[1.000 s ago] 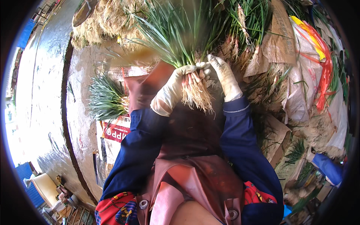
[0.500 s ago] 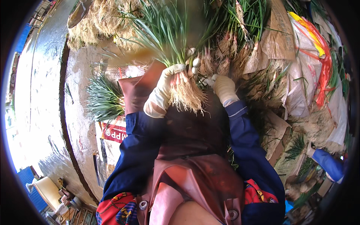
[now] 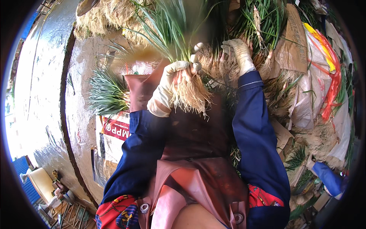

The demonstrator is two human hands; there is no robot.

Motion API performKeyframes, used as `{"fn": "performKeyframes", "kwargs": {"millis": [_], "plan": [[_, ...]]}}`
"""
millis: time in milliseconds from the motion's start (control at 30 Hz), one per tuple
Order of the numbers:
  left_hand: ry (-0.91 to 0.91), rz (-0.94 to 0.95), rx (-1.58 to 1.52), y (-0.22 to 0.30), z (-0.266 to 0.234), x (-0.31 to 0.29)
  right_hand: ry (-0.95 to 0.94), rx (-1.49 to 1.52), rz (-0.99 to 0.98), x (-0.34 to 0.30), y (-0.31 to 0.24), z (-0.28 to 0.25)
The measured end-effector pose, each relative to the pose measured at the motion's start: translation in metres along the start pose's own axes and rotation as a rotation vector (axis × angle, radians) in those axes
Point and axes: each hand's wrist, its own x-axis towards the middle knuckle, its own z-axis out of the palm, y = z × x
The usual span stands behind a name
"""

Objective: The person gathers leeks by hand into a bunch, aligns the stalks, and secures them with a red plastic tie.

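Observation:
My left hand point(image 3: 164, 87), in a pale glove, is closed round a bunch of scallions point(image 3: 190, 91) in front of the apron. Its fingertips show on the bunch's right side. The green leaves point away from me and the pale stringy roots hang toward me. To the right, my right hand point(image 3: 239, 55), gloved too, is at a heap of loose scallions point(image 3: 259, 28). Its fingers are loosely bent over the root ends and look apart; no scallion shows lifted in them. The thumb is hidden.
Another scallion bunch point(image 3: 108, 91) lies left of the brown apron point(image 3: 194, 133), by a red and white sack point(image 3: 116, 128). Rooty bunches point(image 3: 99, 24) lie far left. Pale sacks point(image 3: 309, 89) with red plastic stand right; a person's blue sleeve point(image 3: 328, 175) shows lower right.
My right hand has left the side of the held bunch and moved right and away from me to the loose scallions. My left hand keeps its hold on the bunch.

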Motion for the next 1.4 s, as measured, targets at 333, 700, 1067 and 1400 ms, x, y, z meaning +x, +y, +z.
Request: {"fn": "performKeyframes", "kwargs": {"millis": [333, 700, 1067, 1400], "plan": [[0.102, -0.027, -0.09, 0.002, -0.019, -0.003, 0.172, -1.485, 0.224, -0.021, 0.006, 0.06], [0.029, -0.028, -0.143, 0.006, -0.014, -0.006, -0.005, -0.269, 0.285, -0.02, -0.005, 0.023], [0.174, -0.021, -0.053, 0.008, -0.026, -0.008, 0.197, -0.896, 0.204, 0.008, 0.013, 0.05], [0.273, -0.168, 0.264, 0.003, -0.033, -0.003, -0.013, -0.05, 0.135, -0.07, -0.053, 0.022]]}}
